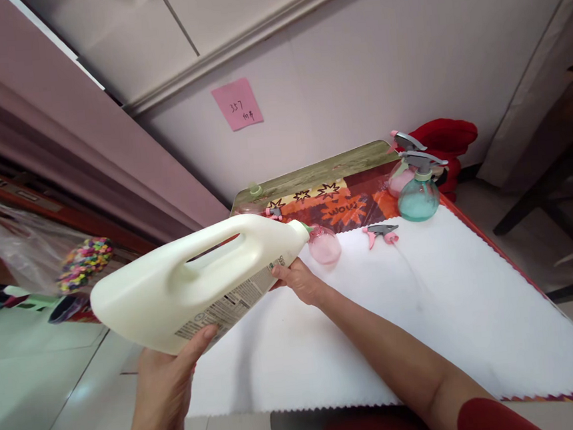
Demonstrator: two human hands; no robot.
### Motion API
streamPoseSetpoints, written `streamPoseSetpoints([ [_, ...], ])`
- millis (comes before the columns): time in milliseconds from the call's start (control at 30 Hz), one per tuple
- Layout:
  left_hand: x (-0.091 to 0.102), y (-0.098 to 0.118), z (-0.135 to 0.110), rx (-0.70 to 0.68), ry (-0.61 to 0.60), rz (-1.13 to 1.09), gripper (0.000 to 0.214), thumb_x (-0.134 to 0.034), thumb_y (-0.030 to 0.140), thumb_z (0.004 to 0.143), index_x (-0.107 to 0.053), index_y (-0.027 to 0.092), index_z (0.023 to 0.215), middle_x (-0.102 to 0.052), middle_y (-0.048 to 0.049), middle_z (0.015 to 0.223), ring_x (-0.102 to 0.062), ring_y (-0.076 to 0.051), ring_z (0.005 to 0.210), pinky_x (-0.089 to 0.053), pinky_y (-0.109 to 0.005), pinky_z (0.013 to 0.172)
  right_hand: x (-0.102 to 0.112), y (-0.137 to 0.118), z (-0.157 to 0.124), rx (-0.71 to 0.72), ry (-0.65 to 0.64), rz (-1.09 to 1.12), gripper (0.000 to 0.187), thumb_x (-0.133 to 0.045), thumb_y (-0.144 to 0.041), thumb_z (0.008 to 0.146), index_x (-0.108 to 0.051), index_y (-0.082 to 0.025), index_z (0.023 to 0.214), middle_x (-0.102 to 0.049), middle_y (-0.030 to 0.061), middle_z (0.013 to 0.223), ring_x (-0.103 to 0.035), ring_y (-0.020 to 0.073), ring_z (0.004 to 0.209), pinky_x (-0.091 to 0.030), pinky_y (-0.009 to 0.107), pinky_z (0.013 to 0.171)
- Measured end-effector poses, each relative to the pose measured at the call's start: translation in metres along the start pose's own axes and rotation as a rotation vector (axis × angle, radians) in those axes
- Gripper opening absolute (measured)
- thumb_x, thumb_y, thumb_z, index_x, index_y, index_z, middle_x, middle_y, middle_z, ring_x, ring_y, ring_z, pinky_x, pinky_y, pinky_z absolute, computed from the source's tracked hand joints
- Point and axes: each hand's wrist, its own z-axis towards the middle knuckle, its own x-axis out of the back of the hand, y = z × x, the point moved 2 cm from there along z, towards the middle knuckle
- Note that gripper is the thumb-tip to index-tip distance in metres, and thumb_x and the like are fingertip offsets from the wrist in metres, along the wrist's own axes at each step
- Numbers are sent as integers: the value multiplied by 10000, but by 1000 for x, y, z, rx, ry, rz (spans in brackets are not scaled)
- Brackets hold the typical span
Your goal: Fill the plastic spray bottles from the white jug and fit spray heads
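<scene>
Jug: a big white plastic jug [196, 280] hangs tipped almost flat over the left edge of the bench [313, 172], with its moulded handle on top and its label underneath.
Spout: it points at the open neck of a small pink bottle [325, 246] standing on the white cloth [425, 310]. I cannot tell whether the two touch.
Left hand: my left hand [168, 379] cups the jug's base from below, thumb pressed against the label side.
Right hand: my right hand [300, 282] reaches under the neck, its fingers [284, 275] curled against the jug just behind the spout.
Weight: I judge it heavy for its bulk, with the load shifting toward the spout as liquid moves inside.
Surface: the plastic is smooth and probably slick, and the walls likely give a little under pressure.
Best hold: the handle loop is free and looks the firmest grip, while a palm under the base steadies the tilt.
Pink bottle: small, light and unheld, so a nudge from the spout could topple it.
Nearby: a teal sprayer [418, 197] and a loose pink trigger head [382, 233] lie further back.
</scene>
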Motion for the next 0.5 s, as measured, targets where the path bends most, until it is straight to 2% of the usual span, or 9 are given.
streamPoseSetpoints([
  [200, 0, 0, 1, -3, -18, -13, 759, -948, 379, 604, -726, 196, 1306, -810, -103, 1097, -739, -353, 1101, -602, -454, 999, 0, 0, 0, -6, -8, 9, 718, -922, -607, 593, -709, -214, 1155, -768, 93, 1160, -719, 281, 1044, -651, 384, 746],
  [500, 1, -1, 0, 9, -9, -7, 746, -950, 372, 603, -733, 196, 1295, -814, -99, 1070, -743, -361, 1092, -596, -479, 1010, -1, -1, -1, 0, -15, 0, 727, -917, -623, 596, -701, -216, 1159, -768, 90, 1146, -715, 276, 1043, -643, 371, 739],
])
